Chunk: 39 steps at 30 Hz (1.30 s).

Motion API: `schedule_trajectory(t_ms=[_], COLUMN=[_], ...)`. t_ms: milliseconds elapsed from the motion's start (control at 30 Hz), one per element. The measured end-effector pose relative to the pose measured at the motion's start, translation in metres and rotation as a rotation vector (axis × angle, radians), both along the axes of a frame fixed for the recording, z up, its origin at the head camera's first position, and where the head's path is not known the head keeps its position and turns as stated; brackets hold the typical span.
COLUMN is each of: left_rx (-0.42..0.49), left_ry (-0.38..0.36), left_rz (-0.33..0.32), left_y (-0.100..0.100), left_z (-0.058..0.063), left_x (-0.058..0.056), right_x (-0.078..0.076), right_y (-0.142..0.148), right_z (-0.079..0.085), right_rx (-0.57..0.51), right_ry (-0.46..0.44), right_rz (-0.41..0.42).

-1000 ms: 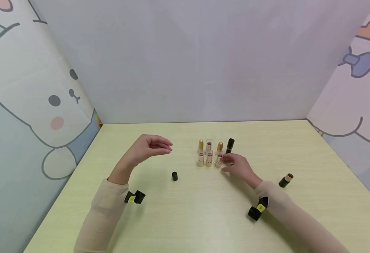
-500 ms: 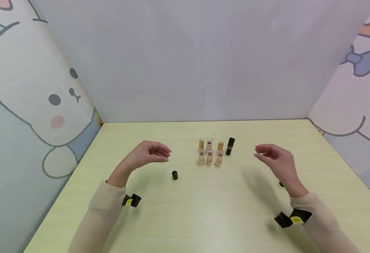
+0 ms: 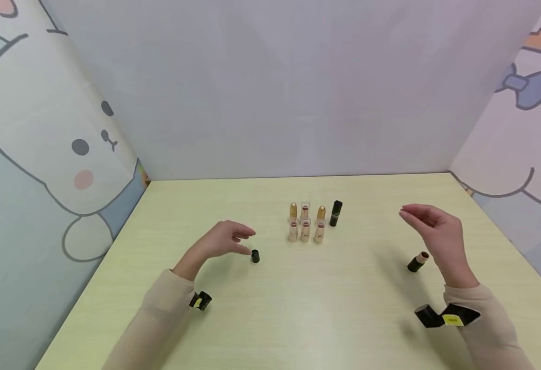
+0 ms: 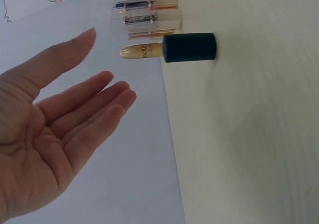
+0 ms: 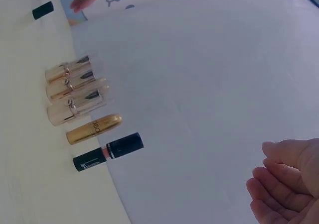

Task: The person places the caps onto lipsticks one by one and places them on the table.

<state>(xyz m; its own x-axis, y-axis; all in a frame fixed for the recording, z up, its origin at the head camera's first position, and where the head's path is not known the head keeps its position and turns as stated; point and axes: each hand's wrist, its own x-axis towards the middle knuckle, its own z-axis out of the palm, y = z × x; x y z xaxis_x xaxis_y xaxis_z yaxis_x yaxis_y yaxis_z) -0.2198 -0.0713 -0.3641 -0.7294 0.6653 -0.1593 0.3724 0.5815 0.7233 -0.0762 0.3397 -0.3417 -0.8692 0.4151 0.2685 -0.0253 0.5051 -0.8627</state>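
Note:
My left hand (image 3: 221, 239) hovers by a small black cap (image 3: 255, 256) standing on the table, thumb tip right at its top edge in the head view. In the left wrist view the fingers are parted with nothing between them, and the dark cap (image 4: 189, 47) overlaps a gold lipstick behind it. My right hand (image 3: 438, 234) is raised over the table's right side, fingers loosely bent and holding nothing. Below and left of it a black lipstick base with a gold collar (image 3: 418, 261) stands uncapped.
Clear-capped lipsticks (image 3: 305, 232) stand in a front row near the middle. Behind them are two gold bullet-shaped lipsticks (image 3: 321, 213) and another clear-capped lipstick (image 3: 305, 209). A black lipstick (image 3: 336, 213) stands at their right. A pale wall (image 3: 289, 92) rises behind the table.
My right hand has left the lipstick group and moved right, past the uncapped base. My left hand has come down and nearer to the black cap. The lipsticks stay in place.

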Motion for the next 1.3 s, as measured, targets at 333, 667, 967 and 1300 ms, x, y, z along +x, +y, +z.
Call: schedule_trajectory(t_ms=[333,667,967,1300], left_rx=[-0.128,-0.128,-0.027,0.274], left_ry=[0.029,0.118,0.052,-0.094], left_rz=[-0.005,-0.062,0.001,0.181], left_y=[0.019,0.019,0.016,0.015], left_z=[-0.024,-0.032,-0.018,0.0], left_x=[0.005,0.003,-0.002,-0.003], right_x=[0.002,0.0,0.002,0.004], right_y=[0.008,0.008,0.013,0.018], right_z=[0.007,0.007,0.005,0.006], right_rx=[-0.011,-0.012,-0.023,-0.059], right_ry=[-0.01,-0.069,-0.071,-0.068], right_rz=[-0.04,-0.023,0.002,0.008])
